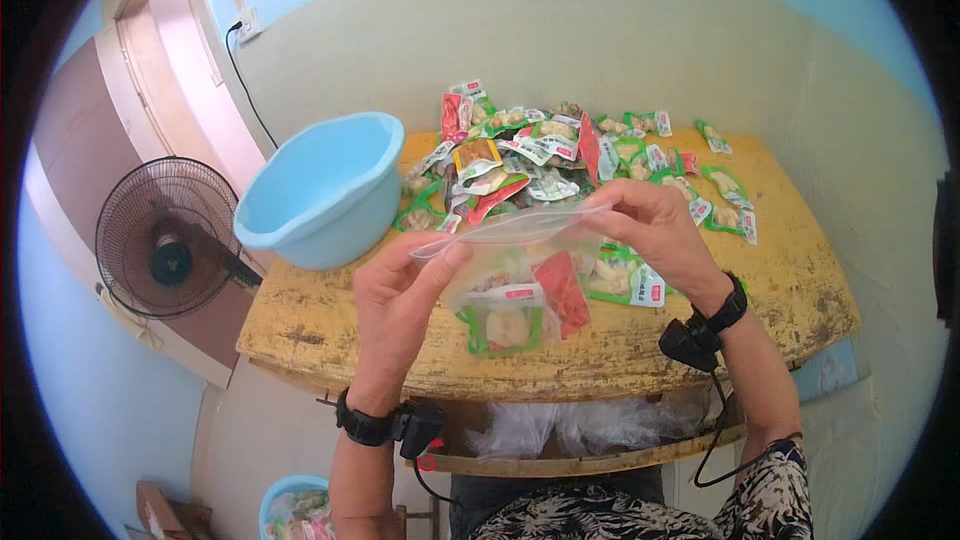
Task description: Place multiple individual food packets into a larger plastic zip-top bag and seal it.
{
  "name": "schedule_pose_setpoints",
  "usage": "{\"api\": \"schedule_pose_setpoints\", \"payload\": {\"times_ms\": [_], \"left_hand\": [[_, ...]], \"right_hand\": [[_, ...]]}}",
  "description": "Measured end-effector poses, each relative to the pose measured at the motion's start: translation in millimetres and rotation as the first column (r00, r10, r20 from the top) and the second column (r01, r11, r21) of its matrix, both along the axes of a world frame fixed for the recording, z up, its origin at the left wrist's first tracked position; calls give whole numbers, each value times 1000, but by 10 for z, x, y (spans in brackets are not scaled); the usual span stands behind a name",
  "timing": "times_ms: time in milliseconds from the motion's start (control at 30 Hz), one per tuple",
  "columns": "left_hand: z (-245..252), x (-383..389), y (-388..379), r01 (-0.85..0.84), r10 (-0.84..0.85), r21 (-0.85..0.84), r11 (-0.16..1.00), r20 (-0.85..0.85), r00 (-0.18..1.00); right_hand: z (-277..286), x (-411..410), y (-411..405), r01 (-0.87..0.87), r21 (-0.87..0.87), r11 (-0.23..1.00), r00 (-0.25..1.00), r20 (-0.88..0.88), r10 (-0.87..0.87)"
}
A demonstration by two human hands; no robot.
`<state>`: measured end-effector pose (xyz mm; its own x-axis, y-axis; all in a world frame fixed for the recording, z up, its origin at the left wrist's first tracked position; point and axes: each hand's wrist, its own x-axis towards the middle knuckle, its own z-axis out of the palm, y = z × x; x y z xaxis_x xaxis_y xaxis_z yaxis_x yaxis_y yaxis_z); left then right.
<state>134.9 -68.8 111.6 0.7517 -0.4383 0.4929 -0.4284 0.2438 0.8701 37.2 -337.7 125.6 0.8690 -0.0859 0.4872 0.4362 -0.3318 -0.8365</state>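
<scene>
Between my two hands hangs a clear plastic zip bag, held by its top edge above the table. My left hand pinches the left corner between thumb and fingers. At the opposite corner, my right hand grips the same edge. Inside the bag are a green-edged food packet with pale contents and a red packet; others behind them are unclear. Just right of the bag, another green-edged packet lies on the table. Whether the bag's seal is closed I cannot tell.
A heap of small sealed food packets covers the back of the worn yellow table. A blue plastic basin stands at the left, near a fan. Below, an open drawer holds clear plastic bags. Packets fill a floor basin.
</scene>
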Motion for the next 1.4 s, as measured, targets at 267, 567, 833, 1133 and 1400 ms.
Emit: {"api": "schedule_pose_setpoints", "payload": {"times_ms": [267,567,833,1133,1400], "left_hand": [[56,38,43,-63,65,-44,997,30,997],[74,29,8,-17,14,-90,996,-32,999],[83,47,30,16,-21,-93,995,-57,998],[190,71,45,18,-17,78,997,-14,1000],[103,170,-10,70,-74,-43,997,-105,992]], "right_hand": [[-19,-23,-62,11,83,996,997,81,-18],[61,-54,5,13,67,998,997,-78,-8],[-61,-6,14,5,224,974,998,53,-17],[-8,-16,15,-30,322,946,999,-11,36],[-46,38,39,23,195,981,1000,-18,-20]]}}
